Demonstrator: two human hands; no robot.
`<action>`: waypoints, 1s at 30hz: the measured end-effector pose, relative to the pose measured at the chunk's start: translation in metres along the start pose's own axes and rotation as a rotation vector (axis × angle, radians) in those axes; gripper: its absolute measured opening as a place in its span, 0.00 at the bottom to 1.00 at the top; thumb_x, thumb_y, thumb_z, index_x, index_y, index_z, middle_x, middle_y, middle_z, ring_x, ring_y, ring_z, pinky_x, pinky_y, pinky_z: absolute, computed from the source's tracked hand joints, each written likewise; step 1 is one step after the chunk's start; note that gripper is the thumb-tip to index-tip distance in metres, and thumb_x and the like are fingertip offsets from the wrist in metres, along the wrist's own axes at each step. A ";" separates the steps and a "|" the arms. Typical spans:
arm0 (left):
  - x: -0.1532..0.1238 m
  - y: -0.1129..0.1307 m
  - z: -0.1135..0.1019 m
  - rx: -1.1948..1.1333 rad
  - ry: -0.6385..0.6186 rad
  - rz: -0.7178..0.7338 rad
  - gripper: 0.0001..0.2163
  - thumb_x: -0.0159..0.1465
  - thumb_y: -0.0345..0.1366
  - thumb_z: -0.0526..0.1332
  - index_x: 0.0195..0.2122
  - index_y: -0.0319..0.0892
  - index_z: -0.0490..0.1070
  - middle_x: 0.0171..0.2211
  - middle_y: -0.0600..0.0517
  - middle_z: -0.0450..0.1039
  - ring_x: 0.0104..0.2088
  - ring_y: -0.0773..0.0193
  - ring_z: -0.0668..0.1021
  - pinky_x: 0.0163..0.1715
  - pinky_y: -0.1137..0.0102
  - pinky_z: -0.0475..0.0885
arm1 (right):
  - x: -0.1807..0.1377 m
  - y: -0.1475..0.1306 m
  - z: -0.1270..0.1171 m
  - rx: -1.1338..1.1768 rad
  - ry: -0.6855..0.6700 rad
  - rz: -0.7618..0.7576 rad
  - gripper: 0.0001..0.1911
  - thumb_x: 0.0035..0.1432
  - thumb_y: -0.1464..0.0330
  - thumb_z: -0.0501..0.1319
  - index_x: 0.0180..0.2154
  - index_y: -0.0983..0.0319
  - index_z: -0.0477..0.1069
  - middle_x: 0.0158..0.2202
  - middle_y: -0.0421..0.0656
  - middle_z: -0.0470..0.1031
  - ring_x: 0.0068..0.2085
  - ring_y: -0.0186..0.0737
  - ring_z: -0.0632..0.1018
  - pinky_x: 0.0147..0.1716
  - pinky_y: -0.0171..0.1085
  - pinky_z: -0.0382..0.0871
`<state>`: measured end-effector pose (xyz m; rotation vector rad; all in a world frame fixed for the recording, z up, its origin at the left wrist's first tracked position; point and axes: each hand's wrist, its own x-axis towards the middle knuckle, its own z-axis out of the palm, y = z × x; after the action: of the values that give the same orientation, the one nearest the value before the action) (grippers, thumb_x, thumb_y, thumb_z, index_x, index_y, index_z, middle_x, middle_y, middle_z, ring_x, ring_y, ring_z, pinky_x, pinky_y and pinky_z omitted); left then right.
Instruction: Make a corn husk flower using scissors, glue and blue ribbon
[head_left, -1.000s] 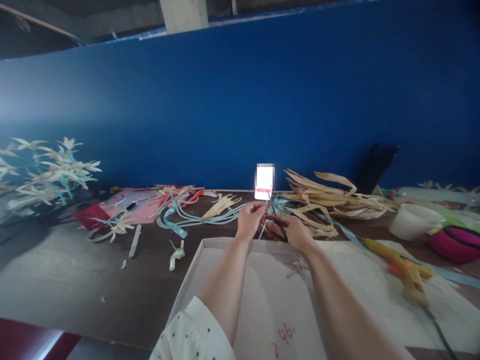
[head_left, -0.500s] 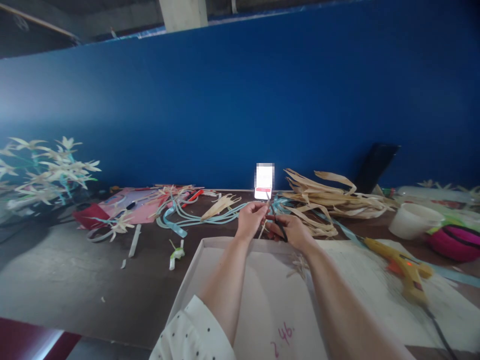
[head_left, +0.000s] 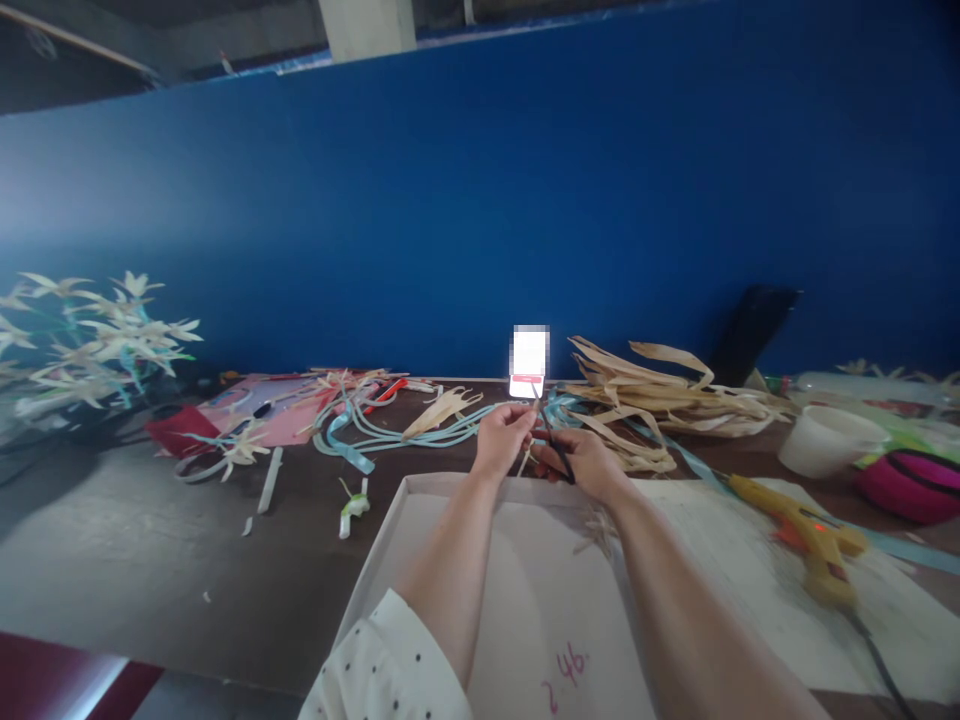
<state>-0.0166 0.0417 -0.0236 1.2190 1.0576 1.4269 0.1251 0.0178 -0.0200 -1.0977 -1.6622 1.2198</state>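
Over the far edge of a shallow white box lid (head_left: 405, 510), both hands work close together. My right hand (head_left: 589, 462) is closed round the dark handles of a pair of scissors (head_left: 559, 452), whose blades point up and away beside my left fingertips. Thumb and fingers of my left hand (head_left: 502, 435) are pinched together next to the blades. A thin pale strip (head_left: 523, 458) hangs below those fingers; its upper end is hidden by them. Small pale scraps (head_left: 600, 530) lie in the lid at the right.
Dried corn husks (head_left: 660, 390) lie behind my right hand. A lit phone (head_left: 527, 360) stands against the blue wall. To the right are a yellow glue gun (head_left: 814, 535) and a white cup (head_left: 832, 440). Pale blue cords (head_left: 390, 437) and husk flowers (head_left: 112, 340) are at left.
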 end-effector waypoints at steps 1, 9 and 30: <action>0.000 0.000 0.000 0.001 0.000 0.000 0.12 0.52 0.41 0.63 0.33 0.38 0.73 0.26 0.50 0.74 0.19 0.73 0.69 0.19 0.76 0.65 | 0.000 0.000 0.000 -0.003 0.002 0.001 0.25 0.48 0.57 0.64 0.45 0.66 0.74 0.22 0.42 0.74 0.20 0.33 0.69 0.19 0.31 0.61; 0.000 0.000 0.000 0.009 -0.002 0.007 0.11 0.53 0.41 0.63 0.32 0.38 0.73 0.26 0.51 0.73 0.19 0.74 0.68 0.18 0.77 0.64 | -0.001 -0.003 0.000 -0.027 0.003 0.007 0.24 0.47 0.57 0.64 0.44 0.64 0.75 0.21 0.41 0.73 0.20 0.33 0.69 0.19 0.32 0.61; -0.003 0.004 0.000 0.025 0.012 -0.011 0.12 0.52 0.41 0.63 0.32 0.37 0.73 0.26 0.51 0.73 0.20 0.73 0.69 0.19 0.77 0.65 | 0.001 -0.001 0.000 0.014 0.003 0.039 0.29 0.45 0.57 0.66 0.46 0.67 0.74 0.21 0.42 0.73 0.19 0.33 0.69 0.19 0.32 0.60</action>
<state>-0.0164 0.0383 -0.0201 1.2218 1.0915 1.4182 0.1246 0.0185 -0.0194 -1.1279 -1.6347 1.2519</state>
